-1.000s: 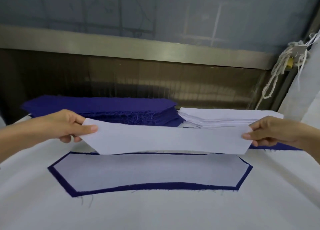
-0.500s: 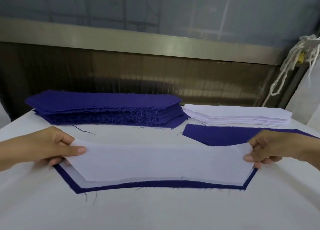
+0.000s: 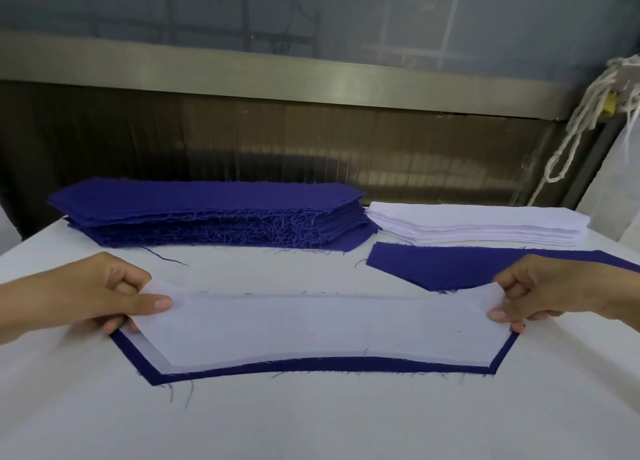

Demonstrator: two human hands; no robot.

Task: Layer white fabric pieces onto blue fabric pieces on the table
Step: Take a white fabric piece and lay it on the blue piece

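Observation:
A long white fabric piece lies stretched between my hands over a blue piece that has another white piece on it. My left hand pinches its left end between thumb and fingers. At the right end, my right hand pinches the other tip. The held piece lies low over the one below, and a thin white strip of that lower piece shows along the near edge inside the blue border.
A thick stack of blue pieces lies at the back left of the white table. A stack of white pieces sits at the back right, with a single blue piece in front of it. Ropes hang at far right.
Both hands have brought the white piece down and toward me, from above the stacks to just over the blue piece on the table. The single blue piece behind is now uncovered.

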